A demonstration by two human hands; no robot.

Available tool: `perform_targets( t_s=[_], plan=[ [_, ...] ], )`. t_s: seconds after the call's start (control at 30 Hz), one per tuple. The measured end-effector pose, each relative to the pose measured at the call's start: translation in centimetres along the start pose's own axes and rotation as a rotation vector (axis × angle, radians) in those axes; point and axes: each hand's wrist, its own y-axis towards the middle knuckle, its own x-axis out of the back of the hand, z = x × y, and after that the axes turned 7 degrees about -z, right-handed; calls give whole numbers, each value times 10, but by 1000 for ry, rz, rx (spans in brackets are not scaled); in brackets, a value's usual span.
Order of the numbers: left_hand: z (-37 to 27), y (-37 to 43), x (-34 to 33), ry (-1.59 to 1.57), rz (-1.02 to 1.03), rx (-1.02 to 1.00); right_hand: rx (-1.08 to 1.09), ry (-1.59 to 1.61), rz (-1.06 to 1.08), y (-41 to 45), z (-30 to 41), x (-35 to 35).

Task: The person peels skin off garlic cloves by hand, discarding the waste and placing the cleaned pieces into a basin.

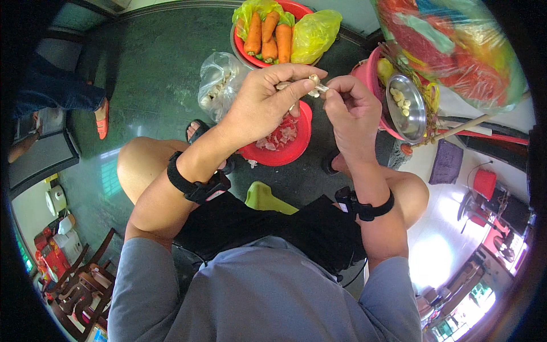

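My left hand [267, 100] holds garlic [315, 81] between thumb and fingers, with more pale pieces against the palm. The thumb and forefinger of my right hand [354, 109] pinch the garlic's dry, stalk-like end. Below both hands is a red plastic basin [295, 147] with papery garlic skins [277, 136] in it. Left of the basin stands a clear plastic bag [220, 81] of what look like garlic bulbs. To the right, a steel bowl [416, 122] of peeled garlic cloves [400, 101] rests tilted on a pink tub [367, 70].
Carrots [253, 34] and yellow-green plastic bags [316, 36] fill a red basin ahead. A large bag of colourful contents [453, 47] hangs at upper right. A mop [401, 154] lies near the tub. Another person's leg [64, 94] is at left. A green stool [265, 199] shows between my legs.
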Motion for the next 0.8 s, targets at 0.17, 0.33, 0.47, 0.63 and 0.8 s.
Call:
perform_targets(
  t_s=[0.17, 0.33, 0.47, 0.63, 0.8],
  plan=[
    [-2, 2, 4, -199, -37, 106, 64, -76, 37, 0, -2, 3],
    [10, 3, 1, -9, -133, -77, 50, -25, -69, 2, 4, -6],
    [8, 1, -2, 95, -217, -170, 134, -111, -39, 1, 3, -1],
    [6, -3, -1, 429, -283, -327, 312, -283, -14, 0, 7, -6],
    [12, 0, 0, 520, -246, -501, 355, -364, -5, 2, 2, -3]
  ],
)
